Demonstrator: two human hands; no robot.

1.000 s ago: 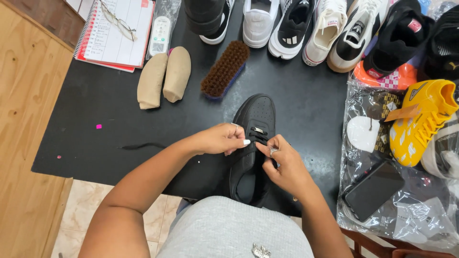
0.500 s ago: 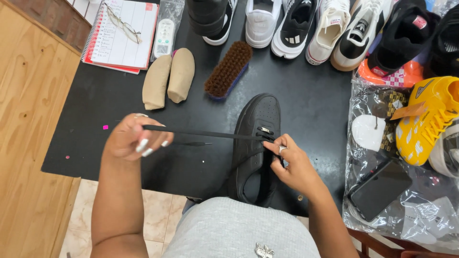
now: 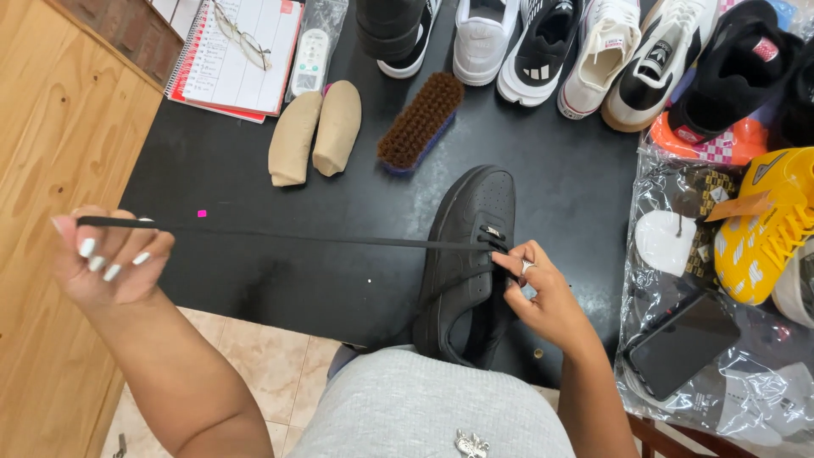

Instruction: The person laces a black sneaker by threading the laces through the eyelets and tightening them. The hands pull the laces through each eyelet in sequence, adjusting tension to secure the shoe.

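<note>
hands at work on a black sneaker [image 3: 469,254], seen from above as we look down at our lap and a black tabletop [image 3: 254,280]. the sneaker lies near the tabletop's front edge, toe pointing away from us, so its eyelets face up within easy reach. our left hand [image 3: 110,259] is out to the far left, beyond the tabletop's edge, its fingers closed around the end of a black shoelace [image 3: 322,240]. the lace runs in a taut, nearly level line from that hand to the upper eyelets, which suggests it is held stretched to take up slack. our right hand [image 3: 538,293] rests on the sneaker's near side, fingers pinched together at the eyelets where the lace enters, seemingly to steady the shoe against the pull. farther back on the tabletop lie two beige shoe inserts [image 3: 315,136] side by side, a brown-bristled brush [image 3: 421,119], and a spiral notebook [image 3: 233,51] with glasses on it. a row of sneakers [image 3: 551,51] lines the far edge. to the right, a yellow shoe [image 3: 763,225] and a dark phone [image 3: 682,343] sit on clear plastic.
</note>
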